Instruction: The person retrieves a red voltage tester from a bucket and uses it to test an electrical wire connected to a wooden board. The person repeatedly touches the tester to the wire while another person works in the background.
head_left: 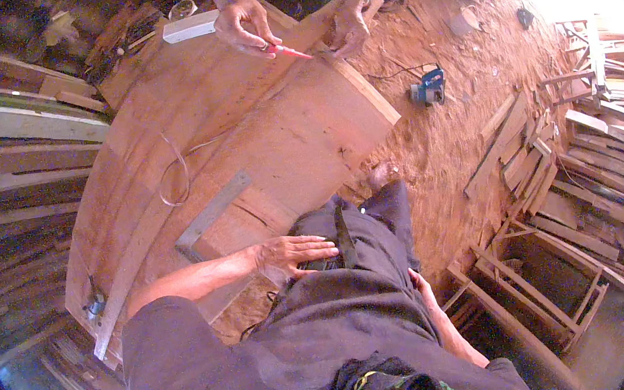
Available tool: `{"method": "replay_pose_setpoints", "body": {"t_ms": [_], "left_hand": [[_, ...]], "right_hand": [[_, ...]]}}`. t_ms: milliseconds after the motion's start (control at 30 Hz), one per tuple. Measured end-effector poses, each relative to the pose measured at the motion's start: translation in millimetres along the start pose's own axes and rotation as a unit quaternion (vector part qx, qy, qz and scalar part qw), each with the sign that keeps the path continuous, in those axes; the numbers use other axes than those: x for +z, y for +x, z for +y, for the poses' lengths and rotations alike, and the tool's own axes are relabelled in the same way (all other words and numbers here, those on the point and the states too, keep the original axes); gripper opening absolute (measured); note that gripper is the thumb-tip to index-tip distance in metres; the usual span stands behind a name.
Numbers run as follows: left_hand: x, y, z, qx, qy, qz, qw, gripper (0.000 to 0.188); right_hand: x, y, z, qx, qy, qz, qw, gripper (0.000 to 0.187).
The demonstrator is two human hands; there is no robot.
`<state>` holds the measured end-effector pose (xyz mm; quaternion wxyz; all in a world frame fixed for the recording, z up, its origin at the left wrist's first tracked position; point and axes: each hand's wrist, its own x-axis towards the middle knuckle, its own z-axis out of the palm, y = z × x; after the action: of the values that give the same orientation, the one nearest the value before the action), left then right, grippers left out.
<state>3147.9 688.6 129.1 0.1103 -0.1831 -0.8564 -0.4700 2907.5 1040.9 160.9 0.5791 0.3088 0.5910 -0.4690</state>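
Note:
My left hand [297, 254] lies flat on my dark clothing at the lap, fingers stretched out together. Its fingertips are close to a narrow dark strip [345, 239]. My right hand [419, 285] rests against my right side; its fingers are mostly hidden by the clothing. Just ahead of my left hand is a large wooden panel [277, 160] with a grey flat strip [214, 213] lying on it. Across the panel, another person's hand [244, 25] holds a slim red pointed tool [288, 51] to the panel's far edge, and that person's other hand [348, 31] is beside the tip.
A thin looped cord [183, 172] and a white box [190, 27] lie on the wood. A blue power tool [430, 87] stands on the dusty floor to the right. Planks [31, 124] are stacked at left; wooden frames [544, 275] and offcuts [504, 144] are at right.

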Motion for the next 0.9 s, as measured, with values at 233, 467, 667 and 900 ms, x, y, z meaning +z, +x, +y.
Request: {"method": "replay_pose_setpoints", "body": {"t_ms": [233, 467, 667, 900], "left_hand": [[-2, 0, -2, 0.008, 0.013, 0.019, 1.0, 0.048], [-6, 0, 0, -0.042, -0.02, 0.01, 0.999, 0.06], [0, -1, -5, -0.041, -0.023, -0.008, 0.999, 0.061], [-2, 6, -4, -0.041, -0.021, 0.004, 0.999, 0.061]], "right_hand": [[40, -24, -15, 0.029, 0.027, -0.003, 0.999, 0.043], [54, -35, -22, 0.071, 0.057, -0.028, 0.995, 0.044], [56, -39, -27, 0.078, 0.062, -0.042, 0.994, 0.046], [48, -28, -23, 0.061, 0.061, -0.019, 0.996, 0.049]]}}
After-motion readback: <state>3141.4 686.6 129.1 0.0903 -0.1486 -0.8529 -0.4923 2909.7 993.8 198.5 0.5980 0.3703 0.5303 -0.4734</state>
